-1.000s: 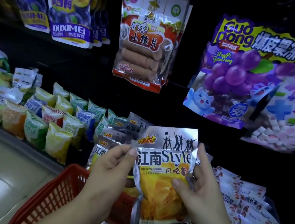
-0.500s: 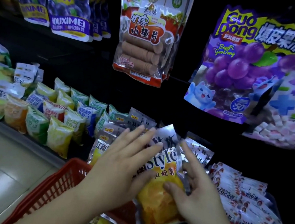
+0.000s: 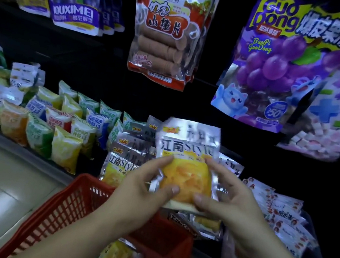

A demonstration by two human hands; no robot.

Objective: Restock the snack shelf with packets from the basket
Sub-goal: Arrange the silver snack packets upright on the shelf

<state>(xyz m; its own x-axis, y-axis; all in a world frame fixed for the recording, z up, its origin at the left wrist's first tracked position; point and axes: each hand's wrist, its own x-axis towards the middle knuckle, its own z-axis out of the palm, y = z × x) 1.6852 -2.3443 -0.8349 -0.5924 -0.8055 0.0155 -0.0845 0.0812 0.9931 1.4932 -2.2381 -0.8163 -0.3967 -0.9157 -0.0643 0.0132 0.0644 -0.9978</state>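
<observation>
The person is placing one packet, and the job looks partly done. The left grip (image 3: pixel 141 184) and the right grip (image 3: pixel 231 201) are both grasping the silver-and-yellow chip packet (image 3: pixel 185 168), one at each side edge, with thumbs lying across its lower front and fingers wrapping behind. The packet is being held upright, face toward the camera, above the far rim of the red basket (image 3: pixel 80 201) and just in front of the matching row (image 3: pixel 125 157) of silver packets standing near the front edge of the shelf (image 3: pixel 20 148). Whether its back is touching that row cannot be told from here.

At least one more yellow packet (image 3: pixel 118 257) is lying in the basket, so I judge that more restocking is waiting.

Toward the shelf's left end, small green and yellow bags (image 3: pixel 64 146) are standing in rows; toward its right end, red-and-white packets (image 3: pixel 279 212) are lying stacked. A purple grape jelly bag (image 3: pixel 283 64) and a hawthorn slice bag (image 3: pixel 164 38) are hanging above.

The next move probably calls for lowering the packet so its bottom seam meets the shelf, leaning it against the matching row with the print facing out, then letting go on both sides without tipping the neighbours. The foil looks slippery and puffed, so a light squeeze should be enough.
</observation>
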